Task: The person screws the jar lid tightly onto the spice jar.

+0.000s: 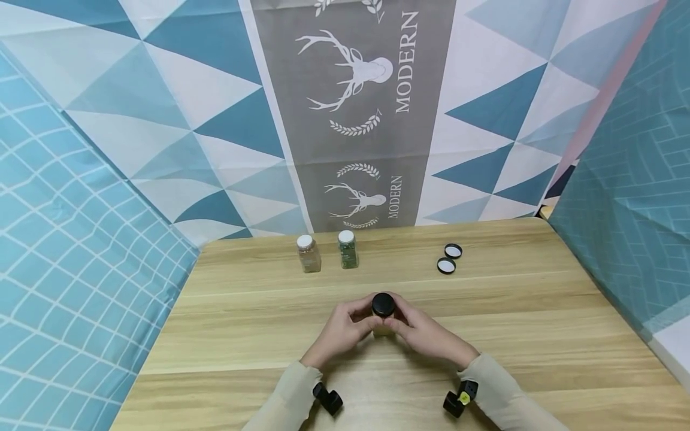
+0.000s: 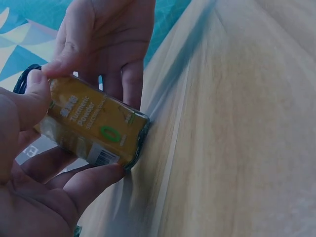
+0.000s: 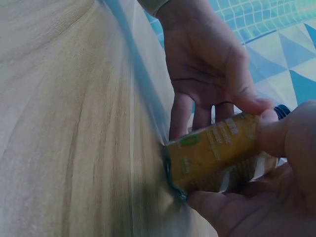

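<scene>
Wooden table first; over it, L hand and R hand part-curled, thumbs in — both gripping the turmeric jar upright b/w them, base contact unclear; brown jar and green jar stand white-topped behind, prob. uncapped already; two loose black lids lie off right; black cap still on turmeric — prob. that one's left.

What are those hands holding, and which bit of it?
The left hand and right hand hold a turmeric powder jar by its sides, with their thumbs near the black lid.
</scene>
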A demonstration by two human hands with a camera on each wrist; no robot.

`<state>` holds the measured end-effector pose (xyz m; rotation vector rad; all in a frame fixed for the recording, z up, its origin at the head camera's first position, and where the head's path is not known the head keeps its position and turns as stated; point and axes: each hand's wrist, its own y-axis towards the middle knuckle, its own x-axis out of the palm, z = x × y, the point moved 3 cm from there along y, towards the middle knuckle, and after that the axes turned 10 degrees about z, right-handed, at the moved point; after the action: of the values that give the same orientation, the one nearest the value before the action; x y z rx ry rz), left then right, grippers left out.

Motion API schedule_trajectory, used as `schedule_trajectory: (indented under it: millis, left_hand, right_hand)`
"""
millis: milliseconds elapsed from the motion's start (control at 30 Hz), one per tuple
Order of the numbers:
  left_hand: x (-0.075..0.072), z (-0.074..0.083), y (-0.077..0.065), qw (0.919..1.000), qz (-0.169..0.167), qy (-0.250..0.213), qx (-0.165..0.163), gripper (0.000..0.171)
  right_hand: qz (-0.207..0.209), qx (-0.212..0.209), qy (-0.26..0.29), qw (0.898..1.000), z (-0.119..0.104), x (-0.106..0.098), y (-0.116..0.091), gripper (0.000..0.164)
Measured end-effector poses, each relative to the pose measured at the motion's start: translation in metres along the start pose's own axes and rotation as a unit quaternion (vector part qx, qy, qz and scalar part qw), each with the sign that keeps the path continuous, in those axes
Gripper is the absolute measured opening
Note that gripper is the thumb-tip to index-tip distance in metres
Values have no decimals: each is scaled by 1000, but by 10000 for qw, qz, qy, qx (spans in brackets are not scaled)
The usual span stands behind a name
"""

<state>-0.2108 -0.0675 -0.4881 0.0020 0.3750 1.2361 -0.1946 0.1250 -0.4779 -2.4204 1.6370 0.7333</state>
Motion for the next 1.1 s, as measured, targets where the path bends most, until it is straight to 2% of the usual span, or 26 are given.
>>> schedule_trajectory:
  millis: [133, 333, 500, 733, 967, 1100]
  left_hand:
    - [0, 0, 5, 9998, 142, 27, -127, 50]
    - [1, -3, 18, 9994, 309, 103, -72, 50]
    - [2, -3, 26, 9989, 446, 107, -122, 48]
    - [3, -5, 35, 9982, 515, -167, -271, 48]
    - [4, -5, 44, 9983, 527, -39, -228, 48]
    - [4, -5, 48, 9981, 519, -90, -317, 47]
  right_hand:
    - [141, 48, 53, 9999, 4, 1, 5, 53]
    - [374, 255, 395, 9982, 7, -1, 16, 50]
    - [408, 372, 593, 9967, 12, -1, 23, 51]
    - [398, 392, 596, 9967, 17, -5, 32, 52]
    - [537, 444, 561, 9960, 20, -8, 36, 50]
    - [621, 411, 465, 9961, 22, -10, 39, 49]
